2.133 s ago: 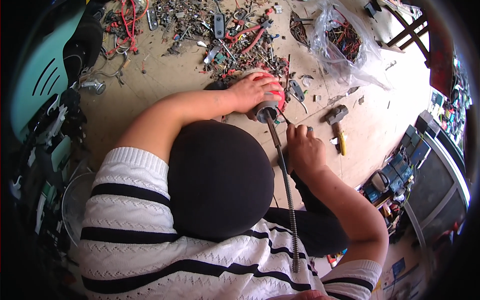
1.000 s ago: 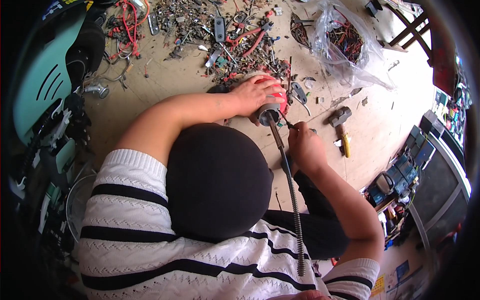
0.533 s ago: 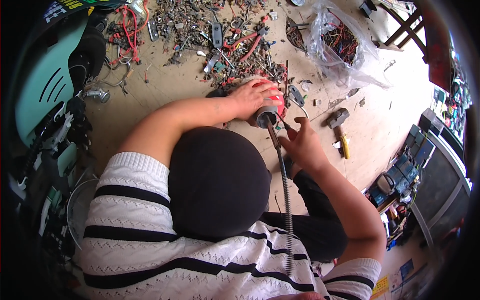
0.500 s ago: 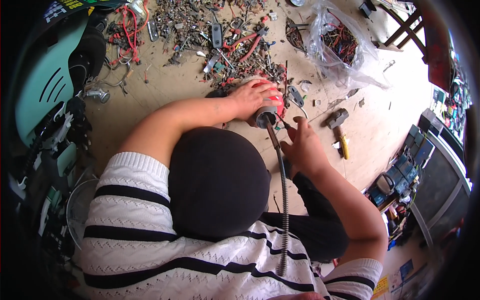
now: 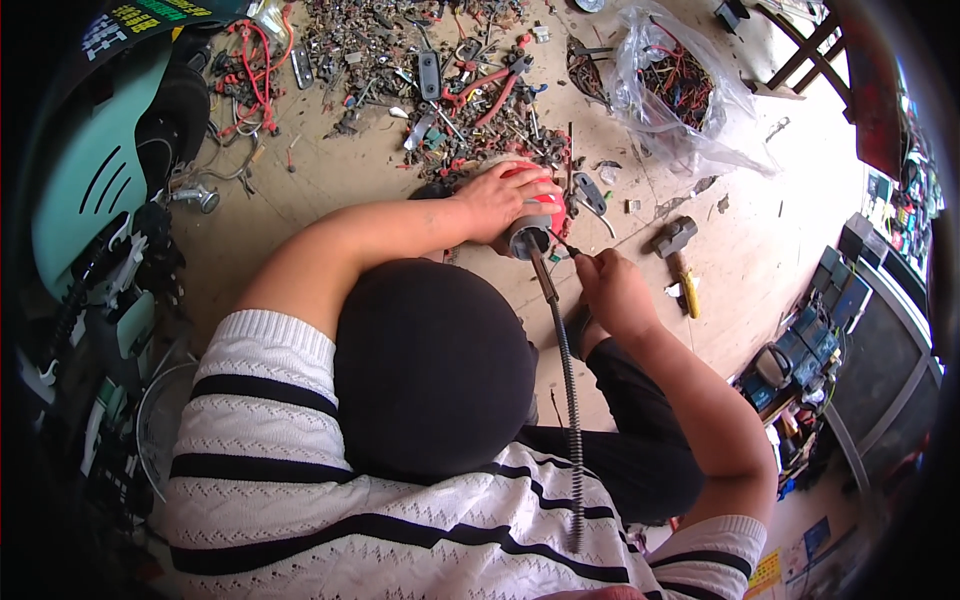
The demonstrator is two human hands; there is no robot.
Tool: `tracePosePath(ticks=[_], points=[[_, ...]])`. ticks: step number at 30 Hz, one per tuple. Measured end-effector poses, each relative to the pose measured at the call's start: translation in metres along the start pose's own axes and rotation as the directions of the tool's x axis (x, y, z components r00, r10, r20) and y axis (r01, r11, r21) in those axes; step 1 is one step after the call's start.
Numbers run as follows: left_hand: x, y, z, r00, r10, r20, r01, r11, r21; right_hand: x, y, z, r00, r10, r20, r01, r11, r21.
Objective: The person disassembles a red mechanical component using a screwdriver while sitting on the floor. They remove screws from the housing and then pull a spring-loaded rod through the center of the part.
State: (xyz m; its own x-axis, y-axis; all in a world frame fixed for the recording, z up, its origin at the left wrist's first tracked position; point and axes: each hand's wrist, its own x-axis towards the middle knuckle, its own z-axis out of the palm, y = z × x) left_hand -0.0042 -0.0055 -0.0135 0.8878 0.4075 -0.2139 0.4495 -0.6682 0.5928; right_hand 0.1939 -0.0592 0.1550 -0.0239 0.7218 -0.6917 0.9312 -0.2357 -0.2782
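Observation:
My left hand [image 5: 505, 200] grips a red, rounded housing [image 5: 556, 210] with a grey cylindrical collar [image 5: 525, 233] open toward me. Out of the collar runs a metal rod [image 5: 542, 272], continuing into a long coiled spring [image 5: 571, 440] down over my lap. My right hand [image 5: 613, 285] is closed on a thin dark tool [image 5: 570, 250], perhaps a screwdriver, whose tip reaches the collar's right side. Just right of my hand lie a hammer [image 5: 675, 236] with a yellow handle and a small dark plate with a pale lead [image 5: 587, 190].
Scattered small parts [image 5: 480, 130], red-handled pliers [image 5: 500, 85] and red cables [image 5: 258, 75] lie ahead. A clear bag of wires [image 5: 675, 85] is at upper right. A mint-green vehicle panel [image 5: 80, 200] stands left, dark stacked boxes [image 5: 810, 330] right.
The fingers of my right hand spread briefly about half a second ago and are now closed round the tool again. My left hand and the housing sit slightly lower in the picture.

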Motion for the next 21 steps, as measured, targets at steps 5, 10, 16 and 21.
tracePosePath(ticks=[5, 10, 16, 21], points=[[-0.003, -0.001, 0.001, 1.000, -0.009, -0.008, 0.009, 1.000, -0.021, -0.009, -0.015, -0.009, 0.992, 0.079, 0.098, -0.081, 0.996, 0.023], [-0.004, 0.001, 0.000, 0.992, 0.018, -0.126, -0.023, 0.999, -0.044, -0.023, -0.014, -0.001, 0.959, -0.267, 0.093, 0.277, 0.820, -0.501], [-0.005, 0.002, -0.005, 0.995, 0.012, -0.098, -0.016, 0.999, -0.034, -0.020, -0.009, 0.009, 0.943, -0.326, 0.072, 0.309, 0.770, -0.558], [-0.003, 0.001, 0.000, 0.999, -0.001, -0.047, 0.000, 1.000, -0.029, -0.012, -0.018, 0.010, 0.983, -0.169, 0.078, 0.184, 0.820, -0.543]])
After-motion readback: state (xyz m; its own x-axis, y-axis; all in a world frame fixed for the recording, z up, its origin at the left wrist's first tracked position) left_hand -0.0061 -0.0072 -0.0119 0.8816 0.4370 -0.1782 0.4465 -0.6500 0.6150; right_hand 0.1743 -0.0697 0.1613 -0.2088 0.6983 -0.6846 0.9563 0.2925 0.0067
